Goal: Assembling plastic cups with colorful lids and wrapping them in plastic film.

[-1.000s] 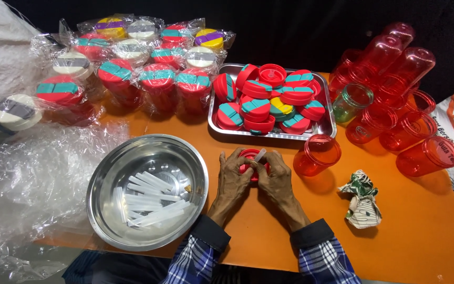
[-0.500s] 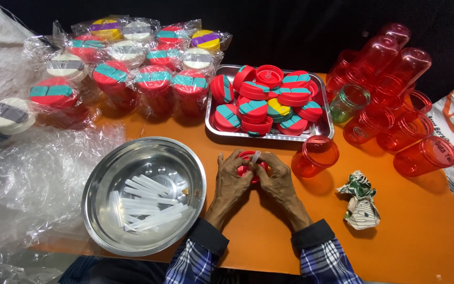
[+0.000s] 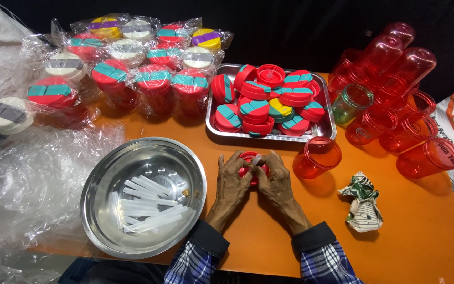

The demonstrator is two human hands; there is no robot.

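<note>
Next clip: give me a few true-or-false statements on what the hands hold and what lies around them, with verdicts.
1. Both the left hand and right hand grip one red plastic lid. True.
2. The round steel bowl holds red lids. False: it holds clear plastic straws.
3. The rectangular steel tray is piled with red lids. True.
4. The crumpled paper wad lies left of the hands. False: it lies to their right.

your hands press a glossy red plastic lid point(image 3: 250, 167), beside you a shiny steel bowl point(image 3: 106, 173) of translucent plastic sticks point(image 3: 143, 204), matt orange tabletop point(image 3: 411, 226), crinkly clear wrap point(image 3: 27, 184)
</note>
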